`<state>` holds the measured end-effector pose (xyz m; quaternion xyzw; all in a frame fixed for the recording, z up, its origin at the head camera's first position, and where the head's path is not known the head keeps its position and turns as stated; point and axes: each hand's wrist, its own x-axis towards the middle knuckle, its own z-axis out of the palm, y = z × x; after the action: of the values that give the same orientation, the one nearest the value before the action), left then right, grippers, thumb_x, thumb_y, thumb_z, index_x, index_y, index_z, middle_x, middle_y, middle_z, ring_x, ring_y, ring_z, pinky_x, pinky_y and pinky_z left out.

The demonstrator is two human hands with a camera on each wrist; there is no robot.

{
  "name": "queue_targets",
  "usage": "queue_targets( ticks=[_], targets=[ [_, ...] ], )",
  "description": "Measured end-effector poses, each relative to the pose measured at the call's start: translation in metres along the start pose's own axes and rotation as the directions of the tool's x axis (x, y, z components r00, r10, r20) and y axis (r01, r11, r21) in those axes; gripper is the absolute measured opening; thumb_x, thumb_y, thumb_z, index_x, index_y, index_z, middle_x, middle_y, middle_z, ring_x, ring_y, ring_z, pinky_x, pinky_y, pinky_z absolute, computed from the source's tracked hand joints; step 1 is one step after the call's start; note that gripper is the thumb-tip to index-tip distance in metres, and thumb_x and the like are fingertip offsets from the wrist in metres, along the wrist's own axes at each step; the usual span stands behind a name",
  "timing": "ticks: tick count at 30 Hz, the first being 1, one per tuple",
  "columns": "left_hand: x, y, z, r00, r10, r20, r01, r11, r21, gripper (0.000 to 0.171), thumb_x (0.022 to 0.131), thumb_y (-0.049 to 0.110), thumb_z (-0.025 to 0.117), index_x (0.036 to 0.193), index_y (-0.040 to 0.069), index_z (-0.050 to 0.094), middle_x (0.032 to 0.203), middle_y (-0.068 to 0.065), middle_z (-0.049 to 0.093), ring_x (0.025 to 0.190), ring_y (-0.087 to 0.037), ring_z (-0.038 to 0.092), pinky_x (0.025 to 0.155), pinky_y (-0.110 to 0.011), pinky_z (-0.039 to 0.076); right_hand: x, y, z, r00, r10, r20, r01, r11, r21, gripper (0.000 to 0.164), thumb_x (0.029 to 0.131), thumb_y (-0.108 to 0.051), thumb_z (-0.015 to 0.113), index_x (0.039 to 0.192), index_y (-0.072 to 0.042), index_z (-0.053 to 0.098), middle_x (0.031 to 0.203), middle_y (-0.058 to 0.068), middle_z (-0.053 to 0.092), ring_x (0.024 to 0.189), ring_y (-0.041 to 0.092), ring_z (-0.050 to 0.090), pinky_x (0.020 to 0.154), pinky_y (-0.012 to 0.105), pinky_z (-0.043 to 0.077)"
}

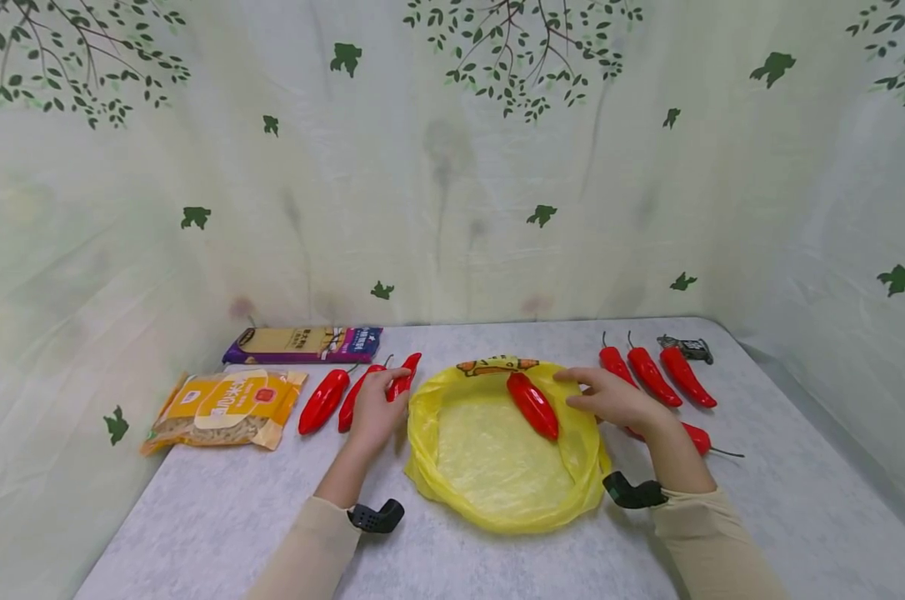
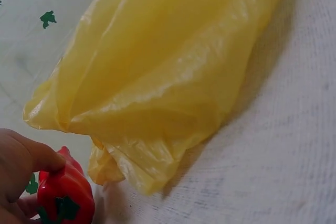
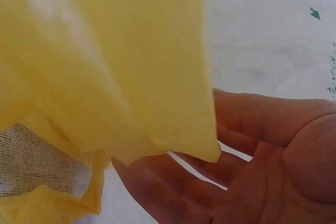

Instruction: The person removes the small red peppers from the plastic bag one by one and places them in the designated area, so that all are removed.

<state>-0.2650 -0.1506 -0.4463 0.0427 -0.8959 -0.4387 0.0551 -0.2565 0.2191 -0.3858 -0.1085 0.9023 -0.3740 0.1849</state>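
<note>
My left hand (image 1: 380,408) pinches a red chili pepper (image 2: 67,192) just left of a yellow plastic bag (image 1: 425,433). The bag stands with its mouth spread wide, facing up. Inside, near the far right of the mouth, lies another red chili pepper (image 1: 532,406). Two more peppers, one of them a plump red chili (image 1: 323,402), rest on the table beside my left hand, which partly covers the other. My right hand (image 1: 621,400) is at the bag's right rim, its fingers loosely extended; in the right wrist view the yellow plastic overlaps the fingertips.
An orange food packet (image 1: 227,408) and a purple noodle packet (image 1: 302,344) lie at the left. Several chilies, including a slim red one (image 1: 687,377), lie at the right, one partly under my right arm. Behind them is a small black packet (image 1: 688,348). A leaf-patterned curtain (image 1: 452,183) surrounds the table.
</note>
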Motion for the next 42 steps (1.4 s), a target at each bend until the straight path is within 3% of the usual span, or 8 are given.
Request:
queue_targets(
  ticks=[10, 19, 34, 42],
  targets=[
    [0.001, -0.002, 0.001, 0.998, 0.053, 0.031, -0.055, 0.995, 0.088, 0.045, 0.094, 0.020, 0.066, 0.139, 0.017, 0.059, 0.141, -0.015, 0.052, 0.131, -0.034, 0.048, 0.111, -0.056, 0.043, 0.000, 0.000, 0.001, 1.000, -0.020, -0.012, 0.020, 1.000, -0.009, 0.053, 0.095, -0.025, 0.065, 0.146, -0.017, 0.051, 0.153, 0.016, 0.046, 0.130, 0.041, 0.052, 0.097, 0.047, 0.057],
    [0.001, 0.000, -0.002, 0.999, 0.027, 0.036, -0.030, 0.997, 0.077, 0.044, 0.095, 0.017, 0.065, 0.139, 0.011, 0.058, 0.145, -0.016, 0.047, 0.135, -0.036, 0.045, 0.114, -0.059, 0.039, 0.002, 0.002, 0.002, 0.999, -0.041, -0.033, 0.040, 0.999, -0.018, 0.052, 0.095, -0.025, 0.066, 0.145, -0.019, 0.053, 0.152, 0.016, 0.047, 0.127, 0.039, 0.054, 0.096, 0.045, 0.057],
    [0.002, 0.009, -0.016, 1.000, 0.022, 0.007, -0.022, 1.000, 0.000, 0.047, 0.096, 0.018, 0.065, 0.142, 0.013, 0.055, 0.150, -0.013, 0.043, 0.139, -0.036, 0.043, 0.106, -0.056, 0.048, 0.002, 0.003, 0.002, 0.998, -0.055, -0.033, 0.054, 0.998, -0.013, 0.051, 0.095, -0.025, 0.065, 0.144, -0.020, 0.053, 0.153, 0.015, 0.047, 0.128, 0.039, 0.053, 0.096, 0.045, 0.057],
    [0.000, 0.015, -0.021, 0.999, 0.033, -0.016, -0.034, 0.998, -0.044, 0.050, 0.096, 0.022, 0.065, 0.144, 0.024, 0.051, 0.150, -0.009, 0.046, 0.138, -0.032, 0.044, 0.106, -0.053, 0.049, 0.002, 0.002, 0.002, 0.998, -0.045, -0.034, 0.045, 0.999, -0.007, 0.050, 0.096, -0.026, 0.065, 0.144, -0.021, 0.053, 0.152, 0.015, 0.047, 0.128, 0.039, 0.053, 0.097, 0.045, 0.057]
  ],
)
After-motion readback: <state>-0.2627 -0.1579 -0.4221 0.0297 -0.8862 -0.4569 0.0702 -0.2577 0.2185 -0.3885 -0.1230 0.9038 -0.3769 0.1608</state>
